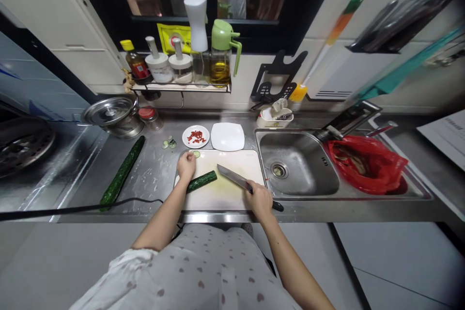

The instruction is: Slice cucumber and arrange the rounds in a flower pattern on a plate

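The right hand (258, 200) is clamped on the handle of the knife (234, 177), as I see it in the head view. The handle's butt pokes out past the near right corner of the board (236, 198); the blade slants from there towards the board's middle, its tip just beside the free end of the cucumber (203, 180). From here I can't judge whether the edge rests on the board.

The cucumber lies aslant on the board's left half, its other end hidden behind the left wrist. The left hand (186, 167) is at the board's left edge, fingers curled in, close to a slice (195, 154) by the far left corner; I can't make out whether they pinch anything.

For clean cutting, I judge the left hand would do best back on the cucumber, fingertips tucked behind the knuckles, bearing down so that the round body can't roll. I'd bring the piece in from the left edge, square it to the blade and let the knuckles guide the flat. The pale surface looks wet, so slipping seems the main risk; short forward strokes with the tip low should suit.
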